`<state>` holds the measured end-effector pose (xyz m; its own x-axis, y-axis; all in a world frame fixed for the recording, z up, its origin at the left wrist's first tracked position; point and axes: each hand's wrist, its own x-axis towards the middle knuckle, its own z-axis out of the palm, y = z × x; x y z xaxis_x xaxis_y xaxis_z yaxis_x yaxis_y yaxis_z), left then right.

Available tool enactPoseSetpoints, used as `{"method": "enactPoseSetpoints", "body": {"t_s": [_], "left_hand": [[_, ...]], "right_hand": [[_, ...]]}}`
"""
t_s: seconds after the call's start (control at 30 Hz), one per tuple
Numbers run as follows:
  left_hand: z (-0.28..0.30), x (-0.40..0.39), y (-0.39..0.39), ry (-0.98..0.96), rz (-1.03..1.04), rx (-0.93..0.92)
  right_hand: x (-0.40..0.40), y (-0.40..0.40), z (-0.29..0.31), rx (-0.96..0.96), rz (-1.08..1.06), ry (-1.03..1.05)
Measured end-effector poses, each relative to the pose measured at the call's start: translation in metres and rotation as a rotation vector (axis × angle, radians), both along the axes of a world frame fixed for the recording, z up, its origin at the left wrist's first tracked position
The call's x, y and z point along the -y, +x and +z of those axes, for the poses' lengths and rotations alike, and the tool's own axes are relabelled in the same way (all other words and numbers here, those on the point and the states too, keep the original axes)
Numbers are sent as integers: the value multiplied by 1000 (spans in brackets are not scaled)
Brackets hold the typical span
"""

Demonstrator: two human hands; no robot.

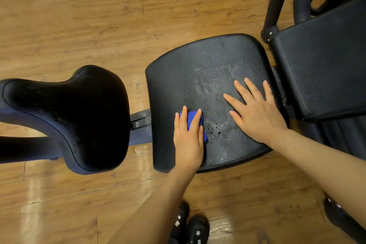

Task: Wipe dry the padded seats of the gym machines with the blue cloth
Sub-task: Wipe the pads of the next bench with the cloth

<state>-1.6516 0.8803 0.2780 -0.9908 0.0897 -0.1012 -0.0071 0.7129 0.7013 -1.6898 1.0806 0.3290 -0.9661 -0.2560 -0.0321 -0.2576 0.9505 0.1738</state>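
A black padded seat [200, 69] lies in the middle of the view, with dull wet streaks and a few water drops [214, 134] near its front. My left hand [188, 140] presses the folded blue cloth [193, 118] flat onto the seat's front left part, fingers straight over it. To the right, my right hand [255, 113] rests flat on the seat with its fingers spread, holding nothing. Most of the cloth is hidden under my left hand.
A black bike saddle [79, 117] stands to the left of the seat. A black back pad [324, 69] adjoins the seat on the right, with black frame tubes [277, 2] behind it. The floor [79, 16] is wood. My black shoes [190, 228] are below.
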Motion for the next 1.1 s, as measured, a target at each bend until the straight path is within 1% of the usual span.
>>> {"method": "enactPoseSetpoints", "body": {"t_s": [0.17,0.33,0.43,0.53,0.67,0.77,0.93,1.1], "left_hand": [[4,-7,-52,-33,-2,38],[4,-6,-62,-57,-43,53],[2,-6,-39,-70,-45,33],[5,-13,2,-91,2,31],[5,-16,56,-121,-12,-28],[5,-14,69,-96,-19,-21],[2,-19,49,-105,-2,-33],[6,-27,-11,-84,3,3]], "right_hand": [[0,-1,-1,-8,0,-6],[1,-1,-1,-20,4,-8],[1,-1,-2,-22,4,-2],[1,-1,-2,-21,3,-1],[1,-1,-2,-26,4,-5],[2,0,-1,-22,1,-10],[2,0,-1,-15,-4,0],[2,-1,0,-12,-10,-10]]}}
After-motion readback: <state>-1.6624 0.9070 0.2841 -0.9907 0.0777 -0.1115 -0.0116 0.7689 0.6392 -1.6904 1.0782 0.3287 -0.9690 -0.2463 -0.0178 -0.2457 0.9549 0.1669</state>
